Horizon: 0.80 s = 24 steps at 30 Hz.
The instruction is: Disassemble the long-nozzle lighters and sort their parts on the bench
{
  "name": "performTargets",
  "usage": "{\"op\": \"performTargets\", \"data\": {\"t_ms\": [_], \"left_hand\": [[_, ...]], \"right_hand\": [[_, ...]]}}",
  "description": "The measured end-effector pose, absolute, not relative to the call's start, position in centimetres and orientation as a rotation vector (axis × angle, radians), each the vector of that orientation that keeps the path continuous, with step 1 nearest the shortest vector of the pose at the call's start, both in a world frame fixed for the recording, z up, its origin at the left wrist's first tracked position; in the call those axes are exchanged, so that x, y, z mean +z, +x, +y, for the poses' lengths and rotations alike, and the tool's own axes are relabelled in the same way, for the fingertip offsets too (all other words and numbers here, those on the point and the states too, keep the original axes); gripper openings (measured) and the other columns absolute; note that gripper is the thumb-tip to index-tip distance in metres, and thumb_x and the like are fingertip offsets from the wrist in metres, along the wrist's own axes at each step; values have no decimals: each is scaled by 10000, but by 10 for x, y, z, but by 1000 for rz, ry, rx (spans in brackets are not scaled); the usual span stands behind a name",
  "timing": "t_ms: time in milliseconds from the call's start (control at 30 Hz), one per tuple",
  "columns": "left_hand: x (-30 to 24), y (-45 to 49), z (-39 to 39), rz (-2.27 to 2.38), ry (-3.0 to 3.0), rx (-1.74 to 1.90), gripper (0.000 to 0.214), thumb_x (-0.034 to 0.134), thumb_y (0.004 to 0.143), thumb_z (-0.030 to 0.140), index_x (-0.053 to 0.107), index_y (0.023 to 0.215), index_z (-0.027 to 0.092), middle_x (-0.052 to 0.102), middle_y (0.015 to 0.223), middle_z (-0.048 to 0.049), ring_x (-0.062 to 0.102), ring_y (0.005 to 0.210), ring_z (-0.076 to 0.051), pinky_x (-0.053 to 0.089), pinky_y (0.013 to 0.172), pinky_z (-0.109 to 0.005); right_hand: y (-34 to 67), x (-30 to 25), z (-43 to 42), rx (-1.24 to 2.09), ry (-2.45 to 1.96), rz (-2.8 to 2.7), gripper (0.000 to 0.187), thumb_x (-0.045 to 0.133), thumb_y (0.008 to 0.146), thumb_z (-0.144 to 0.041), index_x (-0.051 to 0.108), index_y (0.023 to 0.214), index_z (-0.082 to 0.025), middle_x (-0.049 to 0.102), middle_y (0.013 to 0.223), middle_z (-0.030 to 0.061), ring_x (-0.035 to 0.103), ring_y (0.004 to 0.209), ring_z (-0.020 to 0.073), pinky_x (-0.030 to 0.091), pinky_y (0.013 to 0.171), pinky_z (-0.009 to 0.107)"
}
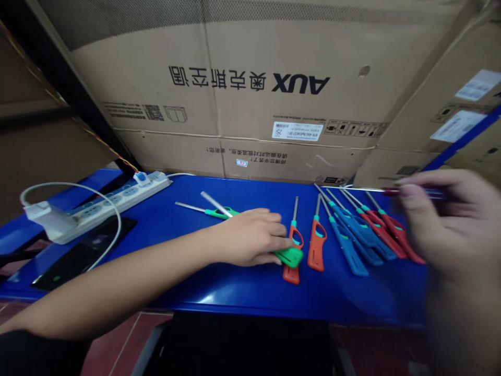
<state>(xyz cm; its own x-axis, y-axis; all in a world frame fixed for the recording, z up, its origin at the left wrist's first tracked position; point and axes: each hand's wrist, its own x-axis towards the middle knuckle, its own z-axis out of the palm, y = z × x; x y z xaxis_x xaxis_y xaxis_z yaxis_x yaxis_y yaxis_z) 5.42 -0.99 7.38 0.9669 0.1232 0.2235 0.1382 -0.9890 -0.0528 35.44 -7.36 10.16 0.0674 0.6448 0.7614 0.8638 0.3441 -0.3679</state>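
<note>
Head view: a blue desk (219, 292) carries a spread of long-nosed utility lighters, most lying side by side across its right half, their metal wands pointing away from the person. The left hand (250, 237) reaches across the middle of the desk, its fingers (279, 243) curled over the green lighter (290, 256), which lies across an orange lighter (291, 274). A second orange lighter (316, 250) sits just to the right of that pair, and then come blue lighters (348, 245) and red lighters (397, 235), overlapping in a slanted row. Behind the left wrist, a second green lighter (221, 212) lies crossed by a pale rod (214, 203). Over the desk's right edge the right hand (454, 235) is blurred — its fingers (410, 190) seem pinched on a slim dark rod (420, 192), though it is hard to make out. At the desk's left end sit a power strip (117, 206) and a black phone (84, 253), with a cardboard carton (301, 83) printed AUX standing behind the desk.
</note>
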Motion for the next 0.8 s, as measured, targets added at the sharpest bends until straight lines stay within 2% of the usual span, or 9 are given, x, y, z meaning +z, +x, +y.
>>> {"op": "performTargets", "data": {"t_ms": [33,100,267,367,567,800], "left_hand": [[63,43,-8,-304,-3094,-319,352,594,944,426,663,1201,198,703,964,-90,610,883,-223,440,780,-336],[42,25,-2,-484,-3171,-293,344,629,920,429,691,1157,187,700,947,-94,630,887,-223,472,796,-321],[11,13,-1,-847,-3198,-285,397,669,877,414,715,1162,143,679,993,-115,653,932,-260,525,814,-352],[7,14,-3,-943,-3218,-294,401,680,862,420,730,1143,138,660,979,-113,647,926,-263,529,825,-363],[3,12,2,-961,-3263,-333,446,687,857,441,712,1194,149,653,981,-111,638,942,-251,526,832,-344],[3,12,2,-1000,-3310,-307,464,680,865,428,700,1223,134,647,1009,-126,630,1001,-270,527,877,-373]], "right_hand": [[337,101,-66,-205,-1323,-1701,98,559,943,-322,596,991,-245,676,917,61,647,777,203,451,640,327],[302,97,-50,-25,-1232,-2027,80,526,943,-286,583,927,-231,671,801,22,628,676,163,451,611,290],[246,82,-23,105,-1109,-2550,167,461,906,-224,557,1040,-200,708,857,42,639,701,175,423,643,291],[238,77,-15,121,-1063,-2623,163,449,888,-199,554,1013,-209,708,868,37,646,755,186,410,671,292],[244,70,-13,185,-1021,-2595,134,451,878,-172,543,964,-216,676,802,6,602,677,153,393,652,268],[249,70,-14,203,-1038,-2603,138,445,881,-178,544,971,-209,667,794,12,587,671,154,384,649,273]]}}
